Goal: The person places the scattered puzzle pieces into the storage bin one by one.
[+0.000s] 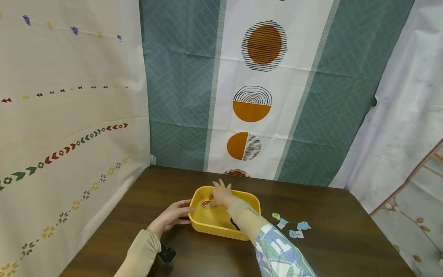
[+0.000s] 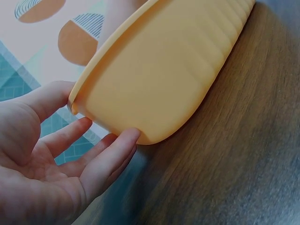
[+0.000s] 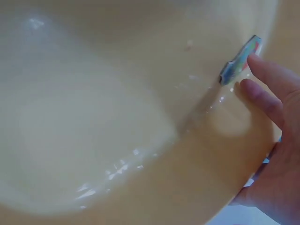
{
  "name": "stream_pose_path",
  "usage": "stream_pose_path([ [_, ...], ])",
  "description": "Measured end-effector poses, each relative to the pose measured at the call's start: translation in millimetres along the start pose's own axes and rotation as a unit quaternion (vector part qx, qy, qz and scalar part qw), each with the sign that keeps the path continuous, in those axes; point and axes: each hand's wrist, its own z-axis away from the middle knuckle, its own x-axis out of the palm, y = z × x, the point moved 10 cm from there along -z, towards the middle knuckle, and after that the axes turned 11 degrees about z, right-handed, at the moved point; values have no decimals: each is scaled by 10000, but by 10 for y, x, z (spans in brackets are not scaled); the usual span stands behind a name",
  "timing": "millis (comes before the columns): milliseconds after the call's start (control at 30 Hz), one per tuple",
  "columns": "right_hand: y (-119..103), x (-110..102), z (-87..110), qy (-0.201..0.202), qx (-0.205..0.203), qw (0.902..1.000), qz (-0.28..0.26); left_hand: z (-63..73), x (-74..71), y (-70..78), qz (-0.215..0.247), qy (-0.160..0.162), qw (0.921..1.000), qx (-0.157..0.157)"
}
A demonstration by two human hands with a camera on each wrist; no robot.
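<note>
A yellow plastic bin (image 1: pixel 221 231) with rounded corners stands on the dark wooden table. My left hand (image 1: pixel 174 215) holds its left end, thumb at the rim and fingertips against the outer wall, as the left wrist view shows. Over the far rim, my right hand (image 1: pixel 221 195) reaches down inside the bin. There its thumb and a finger pinch a small colourful cardboard puzzle piece (image 3: pixel 240 61), which is tilted near the bin's wall. In the head view this puzzle piece (image 1: pixel 205 204) shows red and blue just left of the fingers.
Several loose puzzle pieces (image 1: pixel 303 226), mostly light blue, lie on the table (image 1: pixel 339 231) to the right of the bin. Patterned curtains (image 1: pixel 180 96) hang behind the table and at both sides. A black strap mount (image 1: pixel 167 254) sits by the left wrist.
</note>
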Motion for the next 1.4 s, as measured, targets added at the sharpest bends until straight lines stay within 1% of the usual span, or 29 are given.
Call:
stream_pose_path([
  [167,15,-88,31,59,-34,9999,-103,-9,8,8,1,21,10000,23],
  [400,10,-342,126,301,-109,9990,-309,-17,-13,-4,7,145,9999,9],
  [500,46,-430,192,365,-126,9985,-379,-15,10,-12,-39,150,9999,-23],
  [633,151,-539,310,385,-77,9976,-576,-14,28,-17,-81,168,9998,-61],
  [733,266,-618,410,413,-4,9968,-688,-14,18,-3,-92,252,9996,-68],
  [900,461,-702,568,466,61,9975,-522,-5,-10,19,-154,374,9991,-82],
  [967,549,-710,628,455,104,9976,-505,-3,-12,17,-193,355,9991,-90],
  [1067,700,-725,728,486,210,9966,-629,4,-15,16,-202,333,9992,-120],
  [1200,957,-727,876,590,413,9946,-741,7,-8,24,-178,268,9994,-147],
  [1267,1108,-707,960,612,554,9938,-750,6,7,28,-194,194,9995,-141],
  [1400,1397,-635,1155,618,830,9914,-804,8,11,21,-214,176,9995,-140],
])
